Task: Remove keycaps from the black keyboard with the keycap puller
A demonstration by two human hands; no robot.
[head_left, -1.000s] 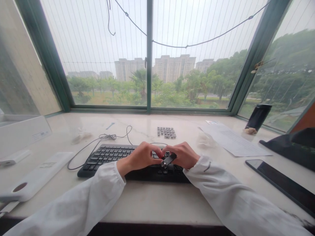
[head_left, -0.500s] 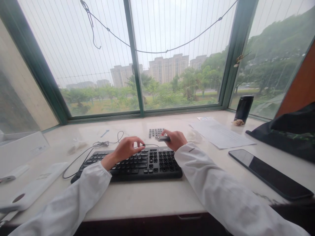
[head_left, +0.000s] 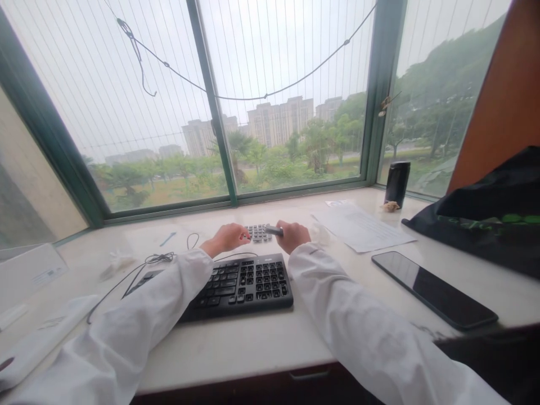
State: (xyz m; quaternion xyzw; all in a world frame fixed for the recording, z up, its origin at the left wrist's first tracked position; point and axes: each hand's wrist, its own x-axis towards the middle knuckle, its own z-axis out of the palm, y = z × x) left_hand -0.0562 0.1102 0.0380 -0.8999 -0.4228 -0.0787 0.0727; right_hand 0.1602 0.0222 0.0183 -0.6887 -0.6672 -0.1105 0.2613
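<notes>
A black keyboard [head_left: 236, 281] lies on the white ledge, part of its left side hidden under my left sleeve. On the number block at its right end [head_left: 269, 279], the key positions look like open sockets without caps. Beyond the keyboard, several loose keycaps [head_left: 258, 229] stand in rows. My left hand [head_left: 228, 237] is at the left side of those rows, fingers pinched on a small dark piece that looks like a keycap [head_left: 245, 237]. My right hand [head_left: 294, 236] grips a small dark-handled tool [head_left: 275, 230], its tip pointing left over the keycaps; the exact kind is unclear.
A black phone [head_left: 434, 289] and printed paper sheets [head_left: 363, 225] lie to the right. Farther back stand a black can [head_left: 397, 183] and a black bag [head_left: 485, 216]. Cable coils [head_left: 158, 259], a light blue stick [head_left: 167, 239] and white boxes [head_left: 34, 267] are on the left.
My left hand has moved forward from over the keyboard to the keycap rows. My right hand still holds the tool near them. The whole view has shifted and tilted slightly.
</notes>
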